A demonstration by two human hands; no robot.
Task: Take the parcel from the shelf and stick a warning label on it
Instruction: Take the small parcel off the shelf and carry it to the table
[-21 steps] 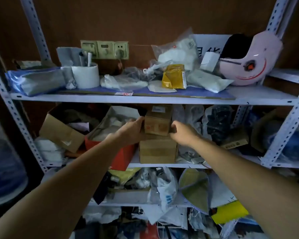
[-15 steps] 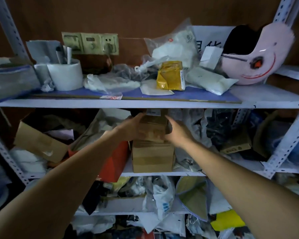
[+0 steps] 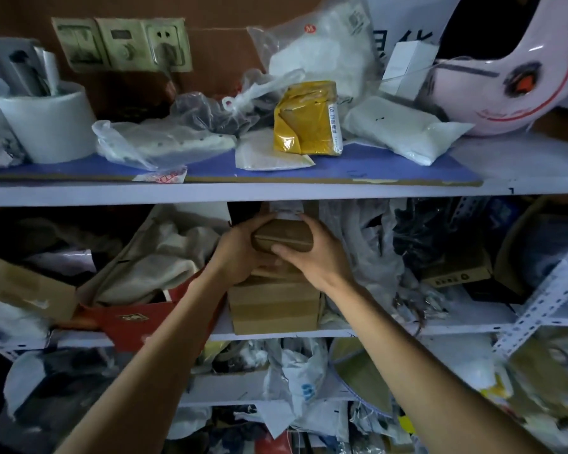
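A small brown cardboard parcel point(image 3: 284, 237) with a white label on its top sits on the middle shelf, on top of a larger brown box point(image 3: 274, 306). My left hand point(image 3: 240, 253) wraps its left side and my right hand point(image 3: 315, 253) grips its right side, thumb across the front. Both hands hold the parcel just under the upper shelf board point(image 3: 276, 191). A red-and-white sticker point(image 3: 164, 175) lies at the front edge of the upper shelf, left of centre.
The upper shelf carries a white tape roll point(image 3: 46, 126), plastic bags, a yellow packet point(image 3: 309, 119) and a white helmet point(image 3: 505, 77). An open red box point(image 3: 128, 319) stands left of the larger box; bags and dark clutter crowd the right. A slotted metal upright point(image 3: 545, 299) stands at the right.
Both hands have closed further around the small parcel, the right thumb now across its front. The view has moved closer to the shelf.
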